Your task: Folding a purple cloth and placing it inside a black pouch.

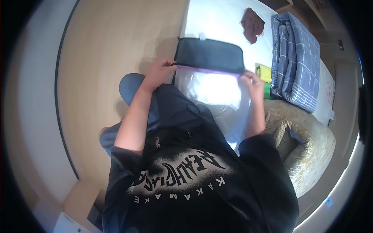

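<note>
A clear plastic bag [218,87] lies in front of me on the bed, beside my leg, with glare across its upper part. A purple strip [204,70] runs along its far edge, right against the near edge of a dark rectangular fabric panel [209,54]. My left hand [160,71] pinches the strip's left end between thumb and fingers. At the opposite end, the fingertips of my right hand [253,83] grip the right corner. Between the hands the strip is stretched nearly straight. Whether panel and bag are joined cannot be told.
Beyond the panel, a brown cloth [253,25] lies on the white bed surface [215,17]. To the right are a folded blue checked quilt [300,61], a yellow packet [263,72], a green item [267,91] and a bunched patterned beige cover [314,145]. Wood-toned floor [96,58] extends left.
</note>
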The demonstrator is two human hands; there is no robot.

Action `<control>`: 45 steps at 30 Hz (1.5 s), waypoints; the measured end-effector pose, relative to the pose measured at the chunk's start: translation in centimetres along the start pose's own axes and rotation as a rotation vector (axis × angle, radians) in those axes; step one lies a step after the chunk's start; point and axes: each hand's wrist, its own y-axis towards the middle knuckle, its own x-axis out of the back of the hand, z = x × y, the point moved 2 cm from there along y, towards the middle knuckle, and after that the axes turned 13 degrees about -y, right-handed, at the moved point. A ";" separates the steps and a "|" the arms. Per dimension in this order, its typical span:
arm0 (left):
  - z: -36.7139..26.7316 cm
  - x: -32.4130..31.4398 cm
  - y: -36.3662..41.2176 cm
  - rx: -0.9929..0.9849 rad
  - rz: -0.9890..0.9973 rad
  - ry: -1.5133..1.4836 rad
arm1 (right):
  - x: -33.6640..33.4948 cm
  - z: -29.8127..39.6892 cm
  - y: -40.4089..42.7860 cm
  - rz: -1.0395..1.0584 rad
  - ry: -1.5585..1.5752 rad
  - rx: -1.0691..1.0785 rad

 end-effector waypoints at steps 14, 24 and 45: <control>3.4 2.0 1.8 0.292 0.069 0.049 | -2.8 -1.6 -1.7 -0.130 -0.083 -0.010; 5.6 0.6 4.5 0.156 -0.070 -0.032 | -3.2 0.8 1.1 -0.142 -0.319 -0.105; 0.1 -2.0 1.5 -0.708 0.219 1.249 | -3.6 2.7 -2.6 -0.152 -0.859 0.478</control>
